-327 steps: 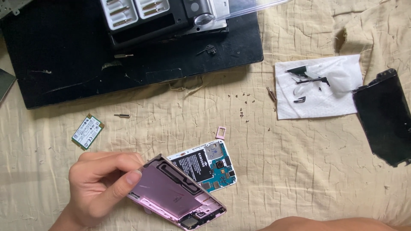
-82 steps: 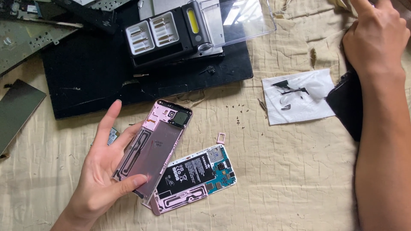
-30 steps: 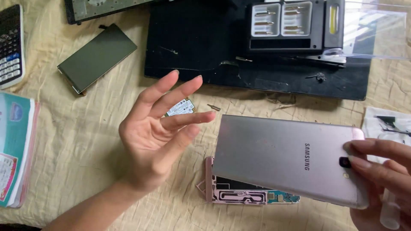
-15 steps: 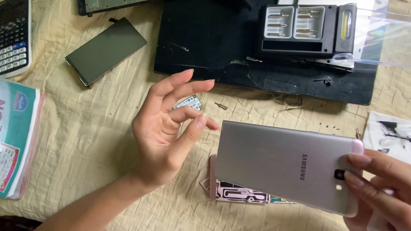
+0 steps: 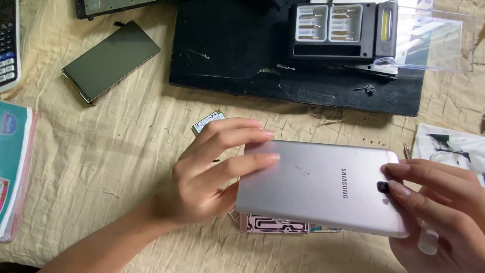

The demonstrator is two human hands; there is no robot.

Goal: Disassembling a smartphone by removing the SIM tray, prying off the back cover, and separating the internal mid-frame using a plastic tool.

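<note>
Silver-pink metal phone back cover [image 5: 323, 187]: held at its ends by left hand [image 5: 202, 177] and right hand [image 5: 444, 212], above opened pink phone body [image 5: 275, 225]; not yet seated

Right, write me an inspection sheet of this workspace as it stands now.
Surface: wrinkled beige cloth.
Job's things: silver phone back cover held over an opened phone body.
Clutter: loose dark screen panel, black mat, screwdriver bit case with clear lid open, small circuit card, white paper with small parts, book, calculator.
Grippers: left hand and right hand grip the cover's ends.
Cables: nothing seen.
Surroundings: nothing seen.
</note>
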